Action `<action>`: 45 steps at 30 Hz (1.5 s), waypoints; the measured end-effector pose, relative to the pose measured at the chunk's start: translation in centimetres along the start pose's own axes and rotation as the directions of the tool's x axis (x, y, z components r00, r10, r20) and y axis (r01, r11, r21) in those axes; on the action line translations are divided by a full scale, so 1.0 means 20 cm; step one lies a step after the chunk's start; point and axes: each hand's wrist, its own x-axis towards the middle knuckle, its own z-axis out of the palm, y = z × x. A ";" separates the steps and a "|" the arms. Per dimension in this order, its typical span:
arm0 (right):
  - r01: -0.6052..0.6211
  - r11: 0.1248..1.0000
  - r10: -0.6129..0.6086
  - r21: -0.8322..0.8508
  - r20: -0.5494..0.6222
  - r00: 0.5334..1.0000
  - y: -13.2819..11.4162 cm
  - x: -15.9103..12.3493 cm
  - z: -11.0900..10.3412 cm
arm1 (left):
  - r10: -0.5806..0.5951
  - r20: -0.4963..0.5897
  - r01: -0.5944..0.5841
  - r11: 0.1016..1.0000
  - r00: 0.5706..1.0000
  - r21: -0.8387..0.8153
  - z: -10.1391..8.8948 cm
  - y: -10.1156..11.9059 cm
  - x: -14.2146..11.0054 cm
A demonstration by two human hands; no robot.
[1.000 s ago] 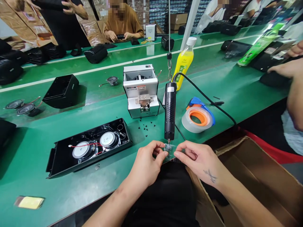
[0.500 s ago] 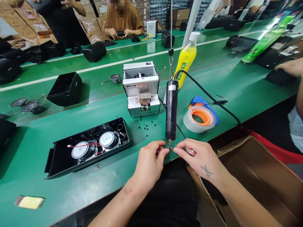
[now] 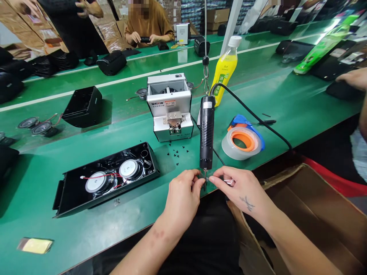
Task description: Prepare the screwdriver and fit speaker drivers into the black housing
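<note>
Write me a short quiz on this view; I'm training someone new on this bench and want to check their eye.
1. Which thing hangs from the metal clip, its bit between the left hand and right hand?
A) tape roll
B) black screwdriver
C) silver machine

2. True or false: the yellow bottle has its white cap on.

3. Fill in: the open black case holds ___ speakers.

Key: 1 B; 2 true; 3 two.
</note>
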 end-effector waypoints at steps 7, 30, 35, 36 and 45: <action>-0.021 0.999 0.021 -0.024 -0.006 1.000 -0.01 0.00 0.00 | 0.064 -0.015 -0.061 0.991 0.998 0.122 -0.04 -0.01 0.01; 0.005 1.000 -0.005 -0.021 0.003 1.000 0.03 -0.01 0.01 | -0.053 0.035 0.037 0.934 0.998 0.354 0.03 0.13 -0.01; -0.005 1.000 0.005 -0.007 0.017 1.000 0.02 -0.01 0.00 | -0.124 0.046 0.102 0.939 0.991 0.329 0.03 0.16 0.02; -0.006 1.000 0.006 -0.003 0.020 1.000 0.02 -0.01 0.00 | -0.139 0.051 0.116 0.940 0.989 0.320 0.03 0.17 0.02; 0.020 0.997 -0.024 0.075 0.055 0.998 0.03 -0.01 -0.02 | -0.258 0.074 0.247 0.960 0.963 0.131 0.01 0.19 0.04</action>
